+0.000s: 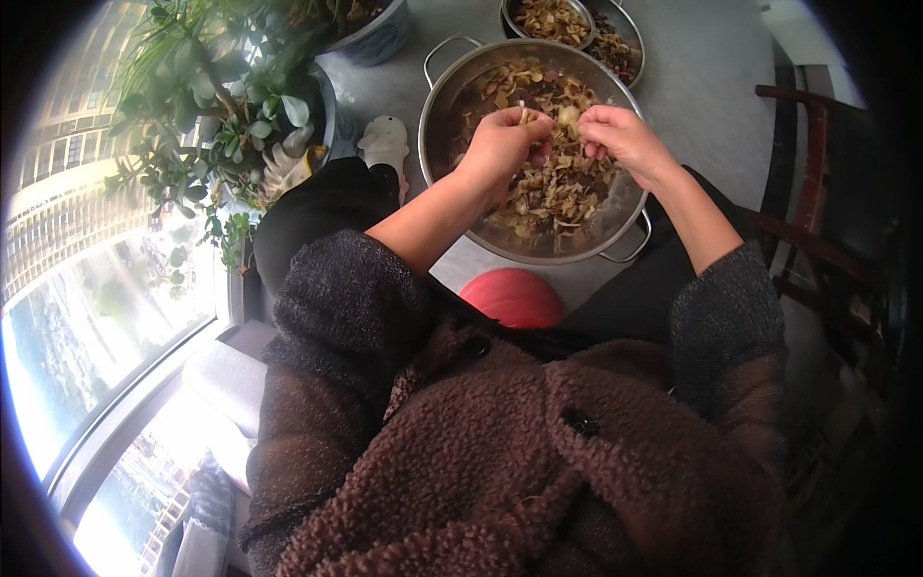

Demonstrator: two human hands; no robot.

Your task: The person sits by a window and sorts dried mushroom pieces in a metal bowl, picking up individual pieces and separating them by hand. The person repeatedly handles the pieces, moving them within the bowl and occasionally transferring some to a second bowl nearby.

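A wide stainless steel pot [431,137] with two loop handles stands in front of me, between my legs. Brown, shrivelled plant pieces [559,195], perhaps soaked dried food, cover much of its inside. Above the pot, my left hand [505,141] pinches a slim pale piece [523,113] between thumb and fingers. My right hand [619,137] is close by on the right, its fingertips drawn together. A rounder yellowish piece [568,116] shows beside those fingertips; whether they grip it or it lies beyond them, I cannot tell.
Beyond the pot, a smaller metal bowl [593,32] of similar pieces rests over another metal vessel [640,54]. Potted plants [238,108], a work glove [285,172] and a white figure-shaped object [386,144] are at left by the window. A red round object [512,297] sits nearer me; a wooden chair [811,173] is right.
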